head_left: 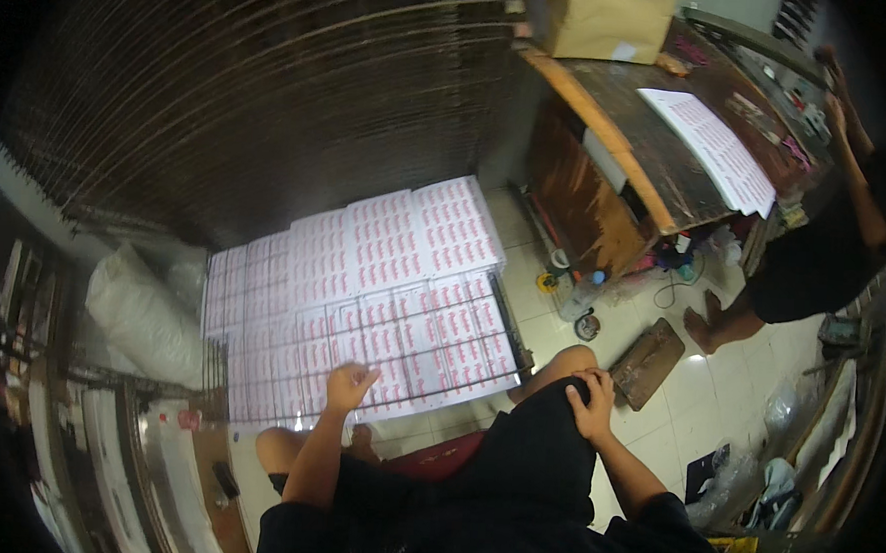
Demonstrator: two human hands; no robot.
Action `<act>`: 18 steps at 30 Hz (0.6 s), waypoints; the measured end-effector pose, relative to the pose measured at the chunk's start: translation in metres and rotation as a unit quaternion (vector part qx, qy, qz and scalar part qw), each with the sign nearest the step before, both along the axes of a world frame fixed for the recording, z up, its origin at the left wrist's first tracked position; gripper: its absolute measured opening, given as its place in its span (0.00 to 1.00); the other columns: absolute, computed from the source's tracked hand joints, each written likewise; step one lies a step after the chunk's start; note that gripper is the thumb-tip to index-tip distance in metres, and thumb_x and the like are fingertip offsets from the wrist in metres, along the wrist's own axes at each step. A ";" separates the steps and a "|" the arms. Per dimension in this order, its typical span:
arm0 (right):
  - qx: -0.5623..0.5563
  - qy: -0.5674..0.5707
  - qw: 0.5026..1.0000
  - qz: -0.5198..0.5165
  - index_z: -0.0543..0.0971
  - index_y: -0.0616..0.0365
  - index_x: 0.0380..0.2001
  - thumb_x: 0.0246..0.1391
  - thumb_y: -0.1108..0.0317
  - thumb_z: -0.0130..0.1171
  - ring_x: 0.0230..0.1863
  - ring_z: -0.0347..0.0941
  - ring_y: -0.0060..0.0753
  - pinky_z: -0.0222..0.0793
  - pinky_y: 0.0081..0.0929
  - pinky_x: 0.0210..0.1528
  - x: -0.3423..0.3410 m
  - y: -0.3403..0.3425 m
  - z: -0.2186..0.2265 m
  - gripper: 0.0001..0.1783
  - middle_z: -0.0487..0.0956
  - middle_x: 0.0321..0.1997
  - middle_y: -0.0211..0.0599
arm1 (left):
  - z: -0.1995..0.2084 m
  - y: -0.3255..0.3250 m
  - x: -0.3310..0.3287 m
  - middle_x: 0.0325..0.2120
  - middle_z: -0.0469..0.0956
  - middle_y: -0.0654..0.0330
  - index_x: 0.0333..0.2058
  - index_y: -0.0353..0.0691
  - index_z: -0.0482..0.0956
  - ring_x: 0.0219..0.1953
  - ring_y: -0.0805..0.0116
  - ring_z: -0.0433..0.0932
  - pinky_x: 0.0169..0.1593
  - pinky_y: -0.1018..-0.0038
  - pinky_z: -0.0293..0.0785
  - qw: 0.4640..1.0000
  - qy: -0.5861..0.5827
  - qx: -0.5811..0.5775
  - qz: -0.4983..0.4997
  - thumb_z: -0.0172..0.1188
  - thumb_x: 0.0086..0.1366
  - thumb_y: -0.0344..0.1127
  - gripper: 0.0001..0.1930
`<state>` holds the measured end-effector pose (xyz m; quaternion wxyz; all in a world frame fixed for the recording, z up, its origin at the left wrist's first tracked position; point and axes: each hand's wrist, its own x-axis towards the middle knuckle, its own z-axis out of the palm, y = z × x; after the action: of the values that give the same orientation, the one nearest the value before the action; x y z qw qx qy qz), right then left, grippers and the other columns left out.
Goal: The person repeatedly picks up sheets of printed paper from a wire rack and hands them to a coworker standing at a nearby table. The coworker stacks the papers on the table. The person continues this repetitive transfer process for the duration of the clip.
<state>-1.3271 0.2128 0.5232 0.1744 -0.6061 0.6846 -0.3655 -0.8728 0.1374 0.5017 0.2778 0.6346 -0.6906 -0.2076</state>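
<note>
My left hand (352, 384) is closed at the front bar of a wire rack shelf (513, 332), its fingers curled around the bar as far as I can see. Beneath the thin wires lie white sheets (365, 237) printed with rows of small red marks, side by side in two overlapping rows. My right hand (593, 400) rests on my right knee with its fingers spread, holding nothing.
More wire shelves (273, 87) stand raised behind the sheets. A white sack (141, 311) sits left. At right, a worn wooden table (611, 135) carries a printed stack (710, 150) and a cardboard box (612, 20). Another person (825, 246) stands beyond a low wooden stool (649, 362).
</note>
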 end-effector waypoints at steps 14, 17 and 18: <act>-0.147 -0.207 0.962 -0.099 0.76 0.62 0.36 0.55 0.62 0.53 0.36 0.68 0.24 0.63 0.22 0.39 -0.075 -0.067 0.059 0.13 0.75 0.33 0.32 | 0.042 0.087 -0.092 0.48 0.72 0.51 0.41 0.33 0.77 0.47 0.50 0.72 0.53 0.67 0.65 0.999 0.032 0.004 -0.015 0.46 0.57 0.33 0.17; -0.288 -0.279 0.904 -0.147 0.75 0.60 0.37 0.58 0.60 0.50 0.34 0.68 0.19 0.63 0.19 0.37 -0.132 -0.113 0.120 0.14 0.74 0.31 0.26 | 0.033 0.095 -0.081 0.48 0.72 0.52 0.42 0.39 0.77 0.48 0.47 0.70 0.54 0.64 0.63 0.988 -0.042 0.115 -0.095 0.41 0.63 0.41 0.19; -0.296 -0.350 0.877 -0.144 0.73 0.59 0.41 0.57 0.56 0.50 0.35 0.69 0.20 0.63 0.20 0.37 -0.152 -0.126 0.139 0.17 0.74 0.33 0.28 | 0.028 0.094 -0.079 0.48 0.72 0.51 0.43 0.40 0.77 0.49 0.46 0.70 0.55 0.63 0.62 0.973 -0.068 0.191 -0.109 0.38 0.64 0.44 0.20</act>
<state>-1.4795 0.0866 0.6624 0.1608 -0.3566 0.5183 -0.7605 -0.9513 0.2310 0.5294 0.0798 0.6098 -0.7203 -0.3209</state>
